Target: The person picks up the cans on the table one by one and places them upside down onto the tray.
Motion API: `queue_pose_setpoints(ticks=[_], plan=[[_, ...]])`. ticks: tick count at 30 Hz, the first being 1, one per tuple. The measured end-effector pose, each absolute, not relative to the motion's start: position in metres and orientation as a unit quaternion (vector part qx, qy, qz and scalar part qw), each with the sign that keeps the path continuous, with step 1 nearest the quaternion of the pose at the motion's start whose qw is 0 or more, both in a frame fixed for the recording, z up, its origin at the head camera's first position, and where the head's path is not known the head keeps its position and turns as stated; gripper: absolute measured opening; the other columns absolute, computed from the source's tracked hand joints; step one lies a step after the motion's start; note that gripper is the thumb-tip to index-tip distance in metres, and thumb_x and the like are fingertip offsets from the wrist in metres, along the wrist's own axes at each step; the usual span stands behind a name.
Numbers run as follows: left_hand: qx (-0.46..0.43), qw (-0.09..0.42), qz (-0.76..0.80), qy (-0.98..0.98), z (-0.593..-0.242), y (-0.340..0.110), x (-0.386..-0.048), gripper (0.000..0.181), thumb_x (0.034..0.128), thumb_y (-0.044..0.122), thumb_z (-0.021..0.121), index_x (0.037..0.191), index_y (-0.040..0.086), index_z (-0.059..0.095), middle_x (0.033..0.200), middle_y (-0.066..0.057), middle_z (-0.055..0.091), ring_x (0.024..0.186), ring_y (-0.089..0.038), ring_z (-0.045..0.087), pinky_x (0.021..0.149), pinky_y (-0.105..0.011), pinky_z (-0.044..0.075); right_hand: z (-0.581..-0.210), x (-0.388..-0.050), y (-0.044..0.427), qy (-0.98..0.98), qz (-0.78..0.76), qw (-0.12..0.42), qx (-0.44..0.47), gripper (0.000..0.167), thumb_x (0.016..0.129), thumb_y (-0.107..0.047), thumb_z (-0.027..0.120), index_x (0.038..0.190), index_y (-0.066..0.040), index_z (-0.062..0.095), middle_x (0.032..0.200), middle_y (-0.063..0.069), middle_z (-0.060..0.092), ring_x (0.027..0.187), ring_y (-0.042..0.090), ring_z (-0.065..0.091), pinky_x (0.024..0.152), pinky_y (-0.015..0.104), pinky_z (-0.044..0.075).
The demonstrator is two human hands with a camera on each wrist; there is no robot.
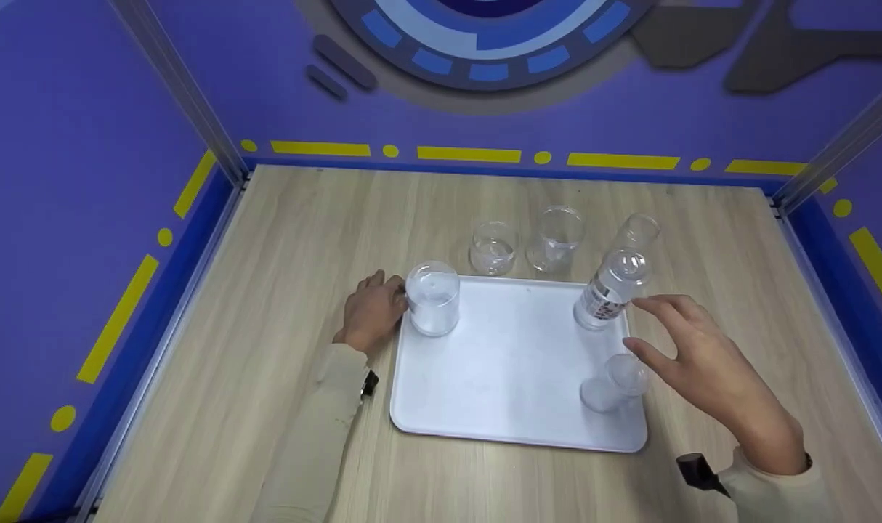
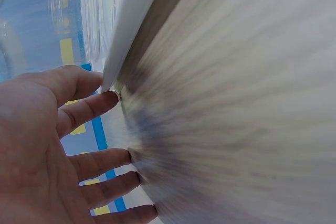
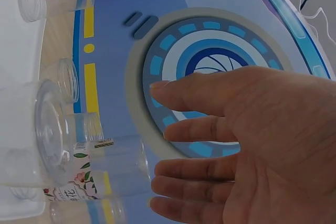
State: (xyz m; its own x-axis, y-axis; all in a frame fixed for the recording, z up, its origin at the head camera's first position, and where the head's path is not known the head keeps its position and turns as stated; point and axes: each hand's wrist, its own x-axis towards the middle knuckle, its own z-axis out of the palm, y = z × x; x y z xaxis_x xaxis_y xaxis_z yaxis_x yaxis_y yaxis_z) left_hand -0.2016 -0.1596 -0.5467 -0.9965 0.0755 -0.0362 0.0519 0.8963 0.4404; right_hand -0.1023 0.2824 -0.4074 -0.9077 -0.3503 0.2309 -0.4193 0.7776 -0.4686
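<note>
We see the hands well apart. The left hand (image 1: 372, 312), fingers extended and spread, is at the far-left edge of the white tray (image 1: 514, 363), beside a clear jar (image 1: 434, 301). The right hand (image 1: 710, 370), thumb parted from its fingers, is just beside the labelled jar (image 1: 604, 299), on the tray's far-right part. We count one small jar (image 1: 608, 388) at near right.
</note>
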Motion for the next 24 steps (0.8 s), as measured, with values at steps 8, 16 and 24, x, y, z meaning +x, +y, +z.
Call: queue_pose_setpoints(ticks=[8,16,24], plan=[[0.029,0.022,0.241,0.970,-0.547,-0.160,-0.201,0.032,0.1051,0.026,0.065,0.133,0.011,0.071,0.148,-0.023,0.056,0.141,-0.046,0.048,0.108,-0.063,0.045,-0.393,-0.113,0.291,-0.944,0.257,0.065,0.198,0.053,0.095,-0.011,0.081,0.143,0.000,0.058,0.137,0.027,0.056,0.125,0.050,0.054,0.096,0.071,0.046],[0.026,0.021,0.243,0.969,-0.545,-0.160,-0.202,0.033,0.1049,0.026,0.066,0.134,0.011,0.071,0.150,-0.023,0.055,0.140,-0.046,0.048,0.108,-0.064,0.045,-0.383,-0.132,0.302,-0.942,0.260,0.082,0.197,0.050,0.096,-0.007,0.078,0.141,0.003,0.058,0.138,0.029,0.055,0.125,0.051,0.054,0.097,0.071,0.044],[0.022,0.034,0.243,0.969,-0.546,-0.160,-0.201,0.034,0.1056,0.025,0.064,0.136,0.011,0.070,0.154,-0.024,0.051,0.144,-0.047,0.044,0.109,-0.065,0.044,-0.380,-0.156,0.316,-0.946,0.266,0.081,0.169,0.048,0.099,-0.005,0.073,0.142,0.006,0.057,0.139,0.033,0.052,0.129,0.057,0.048,0.100,0.075,0.039]])
